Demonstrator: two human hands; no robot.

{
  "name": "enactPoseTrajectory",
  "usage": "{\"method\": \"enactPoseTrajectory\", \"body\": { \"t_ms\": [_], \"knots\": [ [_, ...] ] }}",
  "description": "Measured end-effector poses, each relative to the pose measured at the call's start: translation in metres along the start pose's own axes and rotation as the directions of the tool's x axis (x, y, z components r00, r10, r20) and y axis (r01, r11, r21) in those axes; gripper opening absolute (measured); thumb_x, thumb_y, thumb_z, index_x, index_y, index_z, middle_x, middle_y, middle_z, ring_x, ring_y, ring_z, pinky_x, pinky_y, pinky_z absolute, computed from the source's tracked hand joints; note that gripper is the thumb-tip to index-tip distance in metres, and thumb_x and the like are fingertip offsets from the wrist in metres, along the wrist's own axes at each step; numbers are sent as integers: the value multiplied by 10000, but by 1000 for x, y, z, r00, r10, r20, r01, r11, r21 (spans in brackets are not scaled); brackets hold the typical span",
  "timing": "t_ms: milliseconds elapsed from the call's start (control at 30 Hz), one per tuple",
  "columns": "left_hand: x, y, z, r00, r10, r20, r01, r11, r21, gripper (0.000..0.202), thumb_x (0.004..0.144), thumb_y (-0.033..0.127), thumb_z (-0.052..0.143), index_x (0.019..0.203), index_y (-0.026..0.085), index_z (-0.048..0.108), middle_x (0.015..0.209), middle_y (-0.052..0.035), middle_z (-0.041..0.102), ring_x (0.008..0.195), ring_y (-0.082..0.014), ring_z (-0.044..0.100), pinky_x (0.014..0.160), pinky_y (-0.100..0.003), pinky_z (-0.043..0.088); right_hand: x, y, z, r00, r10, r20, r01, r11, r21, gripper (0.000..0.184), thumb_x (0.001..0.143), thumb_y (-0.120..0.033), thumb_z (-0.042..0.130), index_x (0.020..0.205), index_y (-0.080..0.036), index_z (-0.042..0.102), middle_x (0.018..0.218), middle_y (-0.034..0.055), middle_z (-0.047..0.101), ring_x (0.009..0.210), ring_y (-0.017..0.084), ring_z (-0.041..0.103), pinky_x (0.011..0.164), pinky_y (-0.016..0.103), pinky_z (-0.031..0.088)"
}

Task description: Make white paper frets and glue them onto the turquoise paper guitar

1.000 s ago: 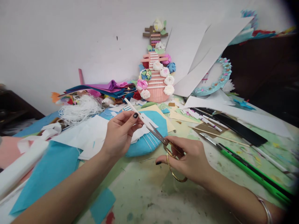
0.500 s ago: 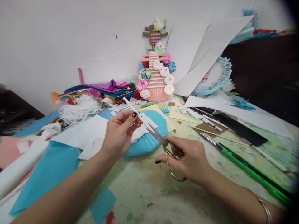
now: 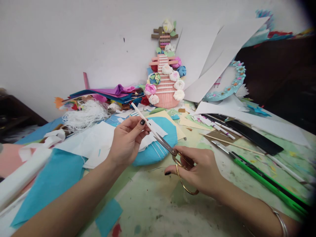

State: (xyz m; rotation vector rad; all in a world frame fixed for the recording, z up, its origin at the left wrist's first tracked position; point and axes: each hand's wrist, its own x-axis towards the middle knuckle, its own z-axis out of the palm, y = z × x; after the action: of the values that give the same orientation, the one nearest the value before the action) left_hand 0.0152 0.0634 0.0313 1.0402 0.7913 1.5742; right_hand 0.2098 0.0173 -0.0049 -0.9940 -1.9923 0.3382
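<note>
Between thumb and fingers, my left hand point(image 3: 127, 140) pinches a narrow white strip point(image 3: 138, 111) that slants down to the right. My right hand point(image 3: 199, 166) grips a pair of gold-handled scissors point(image 3: 174, 152). Their blades point up and left, and the strip's lower end meets them; the exact contact is too small to tell. Under the strip and blades lies a rounded blue piece point(image 3: 148, 157) with white strings across it. A white paper piece point(image 3: 158, 127) rests over part of it.
A green utility knife point(image 3: 261, 179) lies at the right, near a thin wooden stick point(image 3: 230, 143). White string point(image 3: 85, 115) is heaped at the left above blue paper point(image 3: 46, 187). Against the wall stands a pink guitar-shaped craft point(image 3: 165, 84) with paper flowers.
The scissor blades have moved closer together at the strip's lower end. My left hand keeps its hold on the strip, almost unmoved.
</note>
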Motion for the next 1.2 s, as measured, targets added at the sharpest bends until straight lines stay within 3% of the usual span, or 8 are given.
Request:
{"method": "enactPoseTrajectory", "body": {
  "t_ms": [133, 333, 767, 1200],
  "knots": [
    [0, 0, 0, 1000, 15, 1, -15, 1000, 12, 151, 668, 225, 783, 748, 161, 671, 686, 7, 656, 628, -74, 587, 597, -173, 485, 0, -1, 0, 999, 44, -5, -43, 999, 22, 386, 707, -530, 714, 782, -153, 679, 460, -59, 423, 425, 70, 351, 433, 205, 309],
    [-5, -1, 4, 1000, 24, 15, -25, 998, 58, 184, 658, 258, 794, 742, 154, 667, 677, 6, 659, 620, -80, 597, 607, -184, 501, 0, 0, 0, 998, -17, -65, 12, 997, -76, 425, 727, -552, 684, 845, -144, 678, 481, -49, 441, 428, 73, 357, 435, 205, 312],
    [-12, -3, 9, 1000, -24, 3, 24, 999, 40, 179, 649, 249, 804, 755, 155, 696, 685, 9, 668, 614, -75, 610, 601, -174, 531, 0, 2, 1, 992, -85, -95, 73, 990, -123, 469, 773, -564, 629, 917, -123, 701, 475, -28, 504, 418, 85, 406, 440, 207, 344],
    [-13, -5, 8, 999, -33, -6, 33, 999, 11, 169, 662, 232, 794, 767, 137, 701, 680, -3, 679, 618, -77, 624, 611, -167, 547, 4, -1, -2, 980, -144, -139, 111, 969, -219, 558, 822, -616, 503, 751, -100, 705, 428, -48, 455, 391, 57, 386, 408, 181, 312]
  ]
}}
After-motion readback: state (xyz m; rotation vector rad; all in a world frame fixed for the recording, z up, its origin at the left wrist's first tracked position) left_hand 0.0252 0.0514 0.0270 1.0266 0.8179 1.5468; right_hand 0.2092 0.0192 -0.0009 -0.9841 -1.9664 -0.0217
